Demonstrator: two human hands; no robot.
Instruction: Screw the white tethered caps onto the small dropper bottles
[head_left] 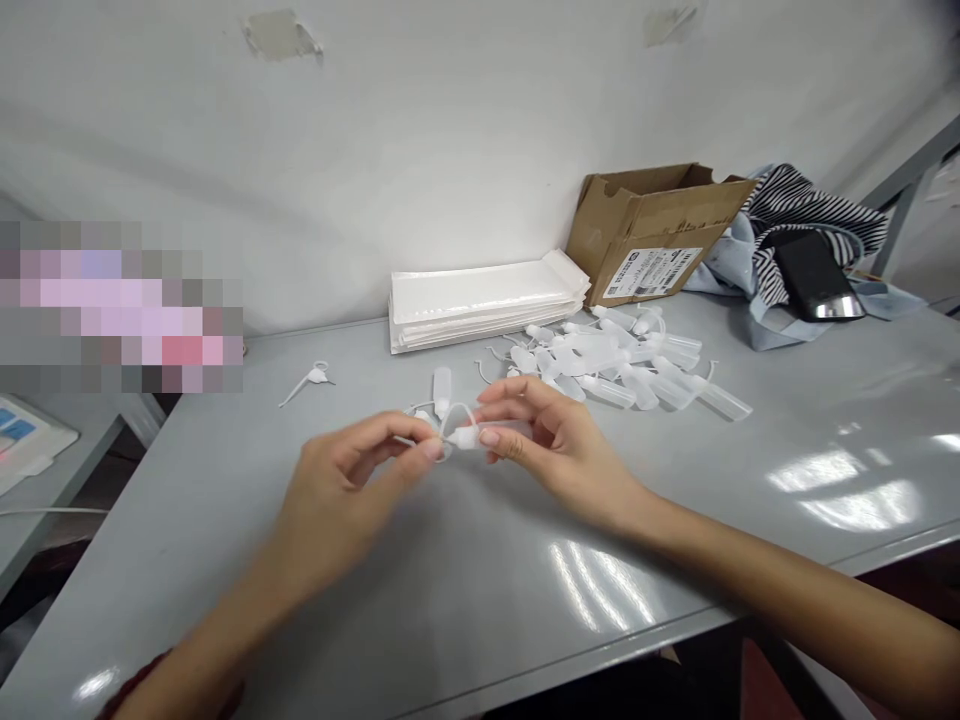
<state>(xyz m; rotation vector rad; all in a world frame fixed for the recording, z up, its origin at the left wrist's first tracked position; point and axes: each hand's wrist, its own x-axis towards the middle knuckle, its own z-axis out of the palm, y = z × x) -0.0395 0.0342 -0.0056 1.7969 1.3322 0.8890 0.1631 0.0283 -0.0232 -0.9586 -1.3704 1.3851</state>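
White plastic is what both hands meet over, just above the grey bench [465,600]. The right hand [555,440] pinches a small cap [466,437] between thumb and fingertips, and the left hand [352,470] is closed on the thin looped strap [442,425] that hangs from that cap, thumb and forefinger pressed together at its end. Both grips are tight on this one small piece; it sits in the air between the two hands, near the middle of the bench.

Just behind the fingers a small clear bottle [442,390] lies on the bench. Further right, a loose pile of bottles [637,365] of the same kind spreads across the surface, some with caps and straps attached. One lone cap with a long tip [311,380] lies well apart to the left.

Against the wall rests a stack of white pouches [480,300], and beside it an open cardboard box [652,235] with a printed label. Right of the box lies a striped cloth [810,215] with a dark phone [814,275] on it.
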